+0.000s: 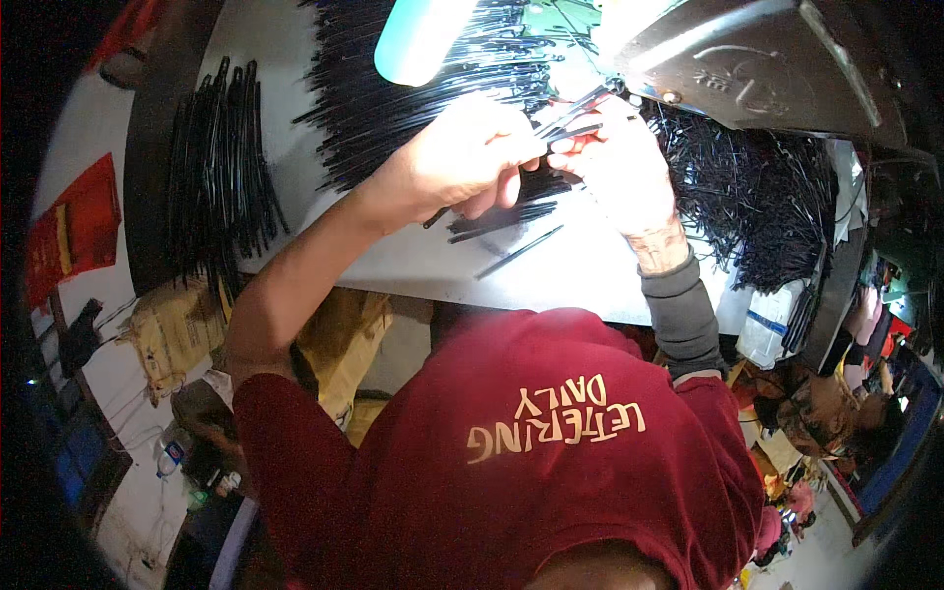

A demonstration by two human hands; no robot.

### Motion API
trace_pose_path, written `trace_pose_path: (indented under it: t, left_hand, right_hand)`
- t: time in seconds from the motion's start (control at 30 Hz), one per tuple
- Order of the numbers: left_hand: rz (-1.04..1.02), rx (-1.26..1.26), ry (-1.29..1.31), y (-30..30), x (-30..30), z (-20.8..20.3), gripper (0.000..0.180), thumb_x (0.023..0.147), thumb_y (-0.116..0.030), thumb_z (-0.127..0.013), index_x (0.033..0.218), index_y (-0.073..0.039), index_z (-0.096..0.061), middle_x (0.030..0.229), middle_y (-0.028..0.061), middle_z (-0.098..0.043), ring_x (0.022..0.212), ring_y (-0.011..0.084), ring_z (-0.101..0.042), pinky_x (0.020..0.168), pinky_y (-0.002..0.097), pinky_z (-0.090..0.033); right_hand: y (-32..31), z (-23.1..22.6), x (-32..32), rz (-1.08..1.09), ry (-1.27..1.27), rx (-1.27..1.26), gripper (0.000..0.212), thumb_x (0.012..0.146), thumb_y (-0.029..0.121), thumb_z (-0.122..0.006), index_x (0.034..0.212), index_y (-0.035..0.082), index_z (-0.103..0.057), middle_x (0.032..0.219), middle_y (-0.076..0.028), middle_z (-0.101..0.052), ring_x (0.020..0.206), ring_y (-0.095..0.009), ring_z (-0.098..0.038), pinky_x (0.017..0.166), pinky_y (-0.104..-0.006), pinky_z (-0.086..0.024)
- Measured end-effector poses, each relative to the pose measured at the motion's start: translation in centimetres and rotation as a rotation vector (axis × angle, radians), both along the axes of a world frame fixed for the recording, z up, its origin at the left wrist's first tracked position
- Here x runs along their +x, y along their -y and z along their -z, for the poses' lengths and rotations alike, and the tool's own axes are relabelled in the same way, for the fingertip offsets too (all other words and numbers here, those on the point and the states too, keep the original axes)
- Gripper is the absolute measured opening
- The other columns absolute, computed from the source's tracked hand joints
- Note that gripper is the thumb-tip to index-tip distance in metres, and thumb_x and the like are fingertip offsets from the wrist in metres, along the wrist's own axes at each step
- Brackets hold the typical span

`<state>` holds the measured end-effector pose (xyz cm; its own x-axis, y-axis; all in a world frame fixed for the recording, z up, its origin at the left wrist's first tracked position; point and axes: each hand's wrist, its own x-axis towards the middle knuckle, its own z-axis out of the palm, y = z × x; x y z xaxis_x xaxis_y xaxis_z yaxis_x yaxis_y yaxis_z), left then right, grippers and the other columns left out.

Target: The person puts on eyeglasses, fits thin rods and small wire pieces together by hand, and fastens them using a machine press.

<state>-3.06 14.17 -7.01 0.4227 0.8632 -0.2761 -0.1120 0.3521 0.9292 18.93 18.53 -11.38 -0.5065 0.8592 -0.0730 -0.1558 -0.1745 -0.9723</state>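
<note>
My left hand is closed around a thin black strip. One end of that strip shows below the hand, near my wrist. Close beside it, my right hand pinches the far part of black strip pieces just under the dark metal machine. Strong light washes out the fingertips, so I cannot tell how many pieces are held. Several loose black strips lie on the white table below my hands. A dense row of black strips lies behind my left hand.
A separate bundle of black strips lies at the table's left. A tangled heap of short black pieces fills the right side, above a clear plastic container. A white and teal lamp hangs over the work. A cardboard box stands below the table.
</note>
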Motion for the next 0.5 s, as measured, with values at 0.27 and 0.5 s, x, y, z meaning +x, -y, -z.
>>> trace_pose_path:
  t: [0.27, 0.5]
  left_hand:
    - [0.017, -0.092, -0.083, -0.2, -0.1, -0.7, 0.026, 0.095, -0.024, -0.055, 0.090, 0.001, -0.060, 0.062, 0.0078, -0.061, 0.036, 0.0073, -0.044, 0.035, 0.0202, -0.033]
    - [0.003, 0.051, -0.290, 0.7, 0.3, -0.8, 0.024, 0.096, -0.024, -0.055, 0.096, 0.000, -0.061, 0.064, 0.0064, -0.060, 0.040, 0.0077, -0.048, 0.039, 0.0210, -0.039]
  right_hand:
    - [0.0, 1.2, 0.1, -0.010, -0.035, -0.107, 0.035, 0.085, -0.001, -0.062, 0.118, -0.005, -0.052, 0.094, -0.009, -0.062, 0.085, -0.015, -0.062, 0.079, -0.0275, -0.055]
    - [0.3, -0.3, -0.1, -0.037, 0.076, -0.039, 0.037, 0.088, 0.002, -0.061, 0.122, -0.004, -0.047, 0.099, -0.013, -0.061, 0.089, -0.019, -0.063, 0.082, -0.0353, -0.056]
